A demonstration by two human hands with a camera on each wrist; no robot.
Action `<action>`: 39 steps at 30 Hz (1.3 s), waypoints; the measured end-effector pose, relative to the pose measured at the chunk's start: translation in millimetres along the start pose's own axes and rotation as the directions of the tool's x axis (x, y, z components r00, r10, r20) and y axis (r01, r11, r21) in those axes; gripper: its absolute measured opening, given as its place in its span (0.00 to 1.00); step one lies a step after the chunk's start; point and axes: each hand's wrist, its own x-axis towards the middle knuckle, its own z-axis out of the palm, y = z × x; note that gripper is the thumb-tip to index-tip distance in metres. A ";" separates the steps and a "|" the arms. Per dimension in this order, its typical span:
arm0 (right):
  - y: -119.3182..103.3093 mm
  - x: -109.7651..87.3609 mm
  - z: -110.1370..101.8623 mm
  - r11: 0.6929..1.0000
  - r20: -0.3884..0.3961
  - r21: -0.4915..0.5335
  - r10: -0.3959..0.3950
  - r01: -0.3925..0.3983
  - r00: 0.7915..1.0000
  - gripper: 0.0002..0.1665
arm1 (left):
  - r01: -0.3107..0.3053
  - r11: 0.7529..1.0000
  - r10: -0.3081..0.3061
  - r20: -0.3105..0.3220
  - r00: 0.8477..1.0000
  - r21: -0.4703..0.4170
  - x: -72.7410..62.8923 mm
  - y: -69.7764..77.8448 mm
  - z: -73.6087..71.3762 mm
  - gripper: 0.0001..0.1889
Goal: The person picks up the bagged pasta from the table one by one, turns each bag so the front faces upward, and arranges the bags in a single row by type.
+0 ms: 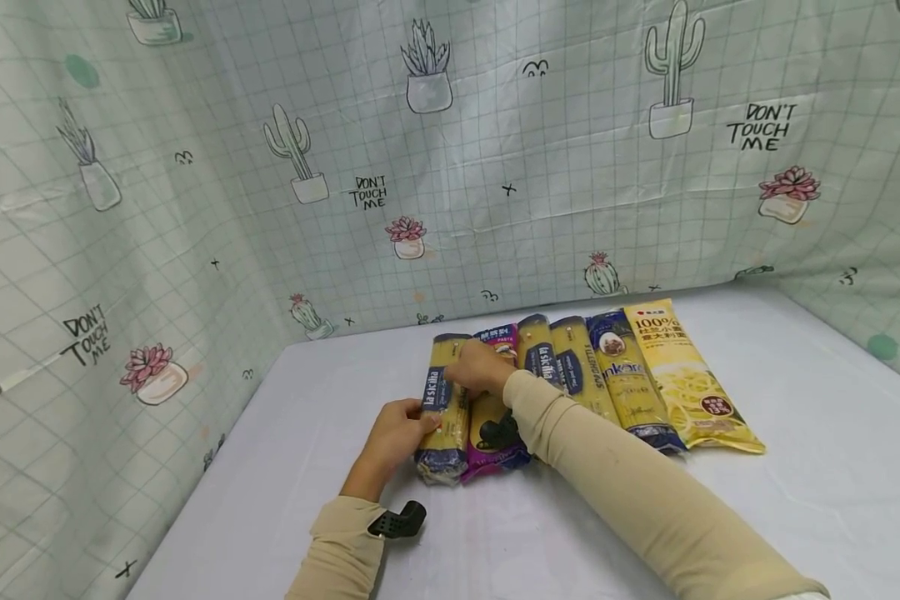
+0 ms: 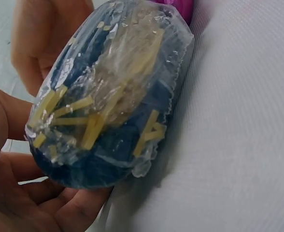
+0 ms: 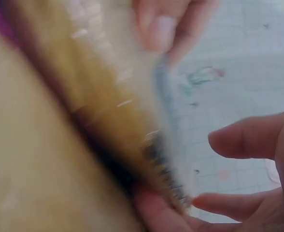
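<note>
A clear pack of pasta with a dark blue label (image 1: 433,388) lies at the left end of a row of packs. My left hand (image 1: 396,433) grips its left side near the close end, thumb over the top. In the left wrist view, fingers (image 2: 79,208) lie against the underside of the pack's blue end (image 2: 84,166), where loose pasta pieces show. My right hand (image 1: 482,367) is at the pack's far right part. In the right wrist view its fingers (image 3: 234,205) touch the pack's edge, while the thumb (image 3: 248,139) stands apart from it.
Right of that pack lie a purple pasta pack (image 1: 487,458), two blue-labelled packs (image 1: 536,337) (image 1: 570,333), a blue-ended pack (image 1: 633,392) and a yellow bag (image 1: 682,375). They rest side by side on a white tabletop (image 1: 285,467). A patterned curtain (image 1: 495,150) hangs behind.
</note>
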 end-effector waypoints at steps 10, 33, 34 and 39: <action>0.2 -10.1 -12.2 0.966 0.056 0.252 0.046 -0.058 0.997 0.16 | 0.014 1.000 -0.014 -0.050 0.999 0.003 0.9 -0.5 1.9 0.24; 28.6 -43.6 -75.0 0.981 0.034 0.172 -0.096 0.089 0.995 0.21 | 0.039 0.986 -0.024 -0.092 0.995 0.162 0.6 2.0 0.9 0.22; 29.9 -45.8 -79.1 0.981 0.027 0.170 -0.098 0.092 0.995 0.21 | 0.035 0.986 -0.018 -0.101 0.995 0.166 1.1 1.7 0.5 0.21; 38.9 -52.2 -97.0 0.987 -0.006 0.130 -0.090 0.090 0.996 0.22 | 0.043 0.984 -0.021 -0.131 0.991 0.171 3.8 1.7 -0.5 0.19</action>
